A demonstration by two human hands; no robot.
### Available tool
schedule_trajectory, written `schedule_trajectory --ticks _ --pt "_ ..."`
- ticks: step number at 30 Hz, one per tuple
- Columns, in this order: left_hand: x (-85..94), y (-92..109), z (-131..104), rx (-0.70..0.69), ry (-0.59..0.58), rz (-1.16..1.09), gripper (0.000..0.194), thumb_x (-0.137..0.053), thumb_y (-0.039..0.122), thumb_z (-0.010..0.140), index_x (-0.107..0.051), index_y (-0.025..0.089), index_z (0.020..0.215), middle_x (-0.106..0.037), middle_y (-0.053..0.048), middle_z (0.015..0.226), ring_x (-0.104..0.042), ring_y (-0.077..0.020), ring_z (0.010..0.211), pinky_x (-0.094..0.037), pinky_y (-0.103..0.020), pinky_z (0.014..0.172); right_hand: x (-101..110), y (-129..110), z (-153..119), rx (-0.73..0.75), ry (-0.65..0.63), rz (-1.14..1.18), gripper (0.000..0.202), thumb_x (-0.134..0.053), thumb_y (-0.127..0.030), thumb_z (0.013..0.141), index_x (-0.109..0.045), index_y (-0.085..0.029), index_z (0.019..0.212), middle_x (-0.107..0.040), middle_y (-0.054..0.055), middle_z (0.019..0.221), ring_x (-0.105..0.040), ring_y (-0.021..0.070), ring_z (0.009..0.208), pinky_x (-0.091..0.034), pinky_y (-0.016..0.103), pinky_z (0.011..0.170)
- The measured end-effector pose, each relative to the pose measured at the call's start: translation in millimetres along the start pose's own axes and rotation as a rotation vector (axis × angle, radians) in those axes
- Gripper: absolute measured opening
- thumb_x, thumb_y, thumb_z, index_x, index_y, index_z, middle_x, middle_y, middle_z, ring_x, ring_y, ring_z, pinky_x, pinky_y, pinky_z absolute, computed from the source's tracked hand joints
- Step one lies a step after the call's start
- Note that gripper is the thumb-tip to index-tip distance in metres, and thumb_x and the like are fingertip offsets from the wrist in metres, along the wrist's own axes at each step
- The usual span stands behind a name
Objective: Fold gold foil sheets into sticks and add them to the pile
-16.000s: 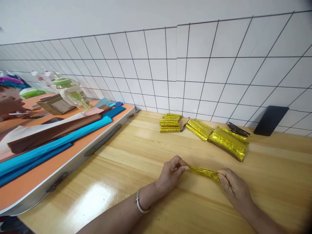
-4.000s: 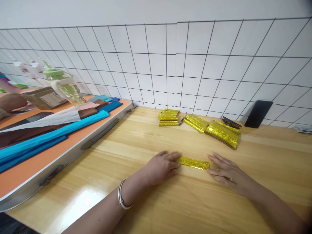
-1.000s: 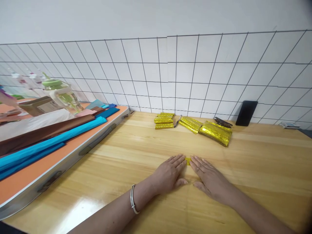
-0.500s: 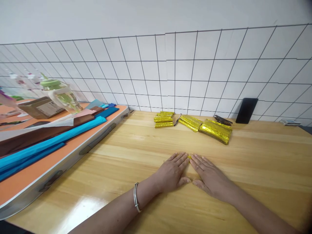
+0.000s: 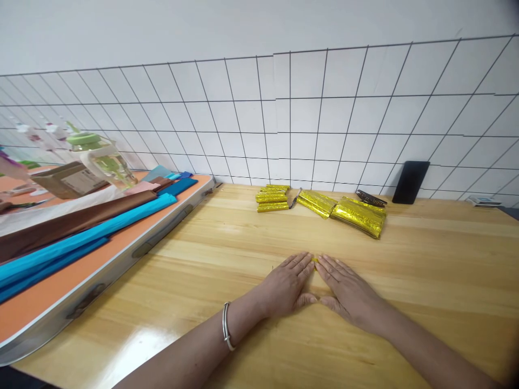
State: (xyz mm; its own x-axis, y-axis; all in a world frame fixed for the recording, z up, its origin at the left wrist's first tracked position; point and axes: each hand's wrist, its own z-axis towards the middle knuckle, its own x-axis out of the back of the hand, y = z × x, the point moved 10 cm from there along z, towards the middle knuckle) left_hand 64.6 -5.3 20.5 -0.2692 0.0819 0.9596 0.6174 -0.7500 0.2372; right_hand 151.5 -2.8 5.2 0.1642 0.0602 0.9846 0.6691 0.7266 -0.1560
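My left hand (image 5: 287, 283) lies flat on the wooden table (image 5: 194, 302), fingers stretched out, a silver bangle (image 5: 227, 327) on its wrist. Beside it my right hand (image 5: 344, 289) is also flat, its fingertips close to those of the left. A small piece of gold foil (image 5: 315, 260) shows in the gap between the fingertips; the rest of it is hidden under the hands. Beyond them lie several folded gold foil strips (image 5: 272, 198), a gold foil sheet (image 5: 317, 203) and a thicker stack of gold foil (image 5: 359, 217).
A black phone (image 5: 411, 182) leans on the tiled wall, near a dark clip-like object (image 5: 371, 199). To the left, an orange-topped board (image 5: 133, 237) holds blue and brown paper (image 5: 133, 215), a cardboard box (image 5: 71, 181) and a green-lidded bottle (image 5: 103, 156).
Both hands stay pressed in the same place over the gold foil. The view has tilted very slightly; nothing else on the table has visibly moved.
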Motion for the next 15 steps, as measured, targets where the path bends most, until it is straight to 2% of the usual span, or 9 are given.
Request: schedule_trajectory --ticks 15 --pt "-0.3 -5.2 -1.7 0.022 -0.027 0.009 0.072 -0.032 0.057 0.089 -0.016 0.014 0.144 -0.019 -0.012 0.149 -0.015 -0.0266 0.137 -0.016 -0.041 0.112 -6.1 6.5 0.6 -0.038 -0.066 0.001 0.066 -0.030 -0.053 0.091 -0.013 -0.019 0.145 -0.013 0.008 0.150 -0.010 0.0226 0.138 -0.019 0.044 0.112"
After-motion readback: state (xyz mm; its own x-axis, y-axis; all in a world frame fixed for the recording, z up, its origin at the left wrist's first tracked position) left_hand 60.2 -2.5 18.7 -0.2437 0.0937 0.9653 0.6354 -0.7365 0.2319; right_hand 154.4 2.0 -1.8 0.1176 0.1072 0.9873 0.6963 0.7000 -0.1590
